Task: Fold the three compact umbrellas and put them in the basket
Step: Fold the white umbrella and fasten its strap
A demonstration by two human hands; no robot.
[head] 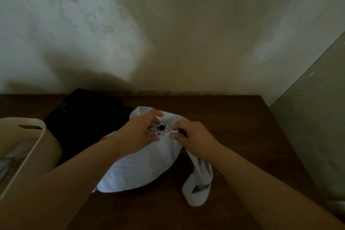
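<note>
White fabric compact umbrella (141, 162) lies collapsed on the dark brown wooden counter (233, 117), canopy loose and bunched, black round tip w/ rib ends showing at top centre; its shaft and handle are hidden under the cloth. White strap (197, 183) trails off its right side in a loop. Left hand (138, 132) and right hand (194, 140) meet at the tip, fingers of both pinched shut on the umbrella's fabric by the ribs. Both forearms reach in from the bottom edge. Black flat item (85, 121) w/ small white print sits behind, partly covered by the left arm; can't tell what it is. Beige plastic basket (24, 147) at left is cut off by the frame, contents blurred.
</note>
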